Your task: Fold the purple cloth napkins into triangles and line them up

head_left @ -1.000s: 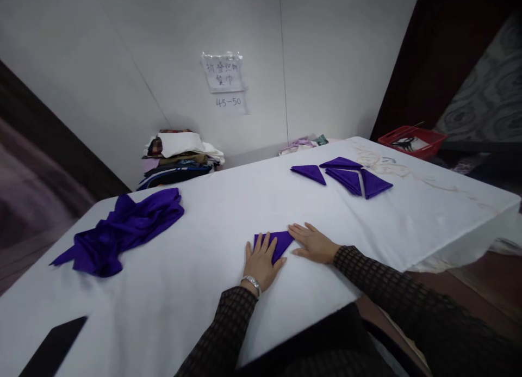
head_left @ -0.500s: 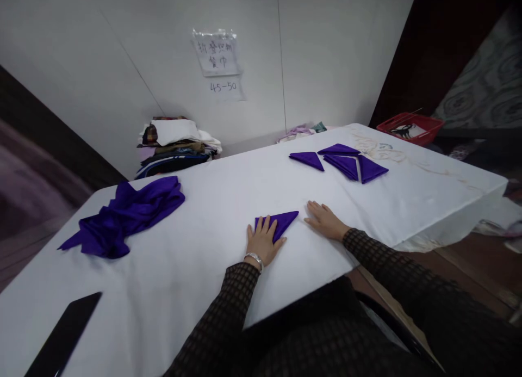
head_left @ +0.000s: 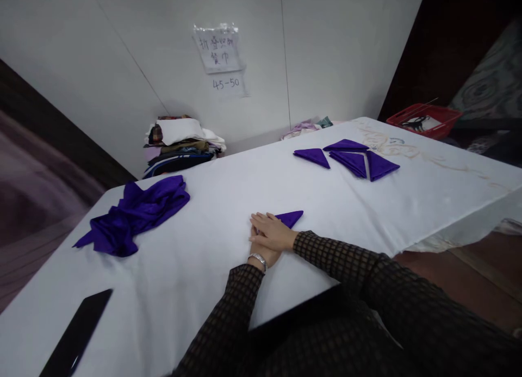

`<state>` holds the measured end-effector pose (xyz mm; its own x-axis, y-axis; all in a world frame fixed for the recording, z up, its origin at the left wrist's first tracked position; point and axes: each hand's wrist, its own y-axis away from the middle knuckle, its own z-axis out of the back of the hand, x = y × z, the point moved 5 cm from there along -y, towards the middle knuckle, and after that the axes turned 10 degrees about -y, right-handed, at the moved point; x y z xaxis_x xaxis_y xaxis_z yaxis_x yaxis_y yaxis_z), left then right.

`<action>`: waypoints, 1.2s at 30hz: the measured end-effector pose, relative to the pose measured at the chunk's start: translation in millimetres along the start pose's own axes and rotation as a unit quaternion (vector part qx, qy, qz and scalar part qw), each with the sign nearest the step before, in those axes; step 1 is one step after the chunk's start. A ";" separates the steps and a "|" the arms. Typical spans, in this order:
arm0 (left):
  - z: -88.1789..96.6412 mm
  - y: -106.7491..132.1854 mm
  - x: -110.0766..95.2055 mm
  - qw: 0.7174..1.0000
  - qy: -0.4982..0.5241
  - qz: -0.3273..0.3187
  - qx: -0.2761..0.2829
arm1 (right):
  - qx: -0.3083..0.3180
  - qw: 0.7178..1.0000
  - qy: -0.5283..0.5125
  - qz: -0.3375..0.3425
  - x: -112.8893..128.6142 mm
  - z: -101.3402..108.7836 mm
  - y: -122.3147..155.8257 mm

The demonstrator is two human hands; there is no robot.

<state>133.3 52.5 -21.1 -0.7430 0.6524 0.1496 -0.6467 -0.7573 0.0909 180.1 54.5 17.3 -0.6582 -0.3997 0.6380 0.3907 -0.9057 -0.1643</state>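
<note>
A purple napkin (head_left: 291, 218) folded into a triangle lies on the white tablecloth (head_left: 228, 192) in front of me; only its right tip shows. My right hand (head_left: 272, 231) lies flat across it, fingers stretched out and pointing left. My left hand (head_left: 261, 252) is underneath the right one, mostly covered, pressed on the same napkin; a silver watch sits at its wrist. Both sleeves are dark with a grid pattern.
Several folded purple triangles (head_left: 350, 159) lie at the far right of the table. A crumpled heap of purple cloth (head_left: 134, 214) lies at the left. A stack of folded textiles (head_left: 179, 143) stands by the wall, a red basket (head_left: 424, 118) beyond the table, a black flat object (head_left: 77, 333) near left.
My right hand has moved left from the bare cloth beside the napkin onto the napkin, coming down over my left hand. The left hand has stayed on the napkin.
</note>
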 end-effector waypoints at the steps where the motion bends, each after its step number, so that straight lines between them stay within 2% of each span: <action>1: 1.3 0.3 -0.2 1.000 0.004 0.000 -0.001 | 0.001 1.000 0.000 -0.006 -5.6 1.0 1.2; 4: 5.8 1.6 -0.7 1.000 0.020 -0.006 -0.018 | 0.006 0.999 0.010 -0.031 -25.0 9.4 8.9; 7: 6.0 2.4 0.0 0.999 0.034 -0.007 -0.012 | 0.011 0.998 0.034 -0.054 -42.0 19.1 14.5; 10: 4.0 2.6 1.0 0.999 0.038 -0.005 -0.001 | 0.017 0.996 0.059 -0.059 -52.9 24.6 15.6; 16: 3.2 3.5 1.4 0.999 0.039 -0.010 -0.022 | 0.012 0.993 0.094 -0.069 -74.4 34.6 18.4; 22: 2.6 3.6 2.3 0.998 0.044 -0.007 -0.038 | -0.008 0.982 0.136 -0.129 -106.7 54.1 27.6; 27: 1.4 2.4 2.9 0.999 0.037 -0.005 -0.037 | -0.018 0.972 0.156 -0.172 -121.3 69.5 33.7; 30: 2.5 2.5 2.7 0.999 0.031 -0.005 -0.038 | -0.048 0.958 0.159 -0.234 -117.0 81.8 33.6; 32: 3.9 2.9 2.6 0.999 0.028 -0.004 -0.039 | -0.074 0.955 0.154 -0.242 -100.9 84.4 27.9; 34: 5.1 3.4 2.8 0.999 0.029 -0.002 -0.039 | -0.082 0.967 0.143 -0.194 -75.7 76.7 16.6; 36: 5.9 4.0 3.1 0.999 0.037 -0.002 -0.040 | -0.067 0.982 0.120 -0.127 -50.8 59.6 4.4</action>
<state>129.4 51.3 -14.4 -0.7492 0.6579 0.0764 -0.6590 -0.7520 0.0122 253.7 79.3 29.1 -0.8627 -0.1650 0.4780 0.1157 -0.9846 -0.1311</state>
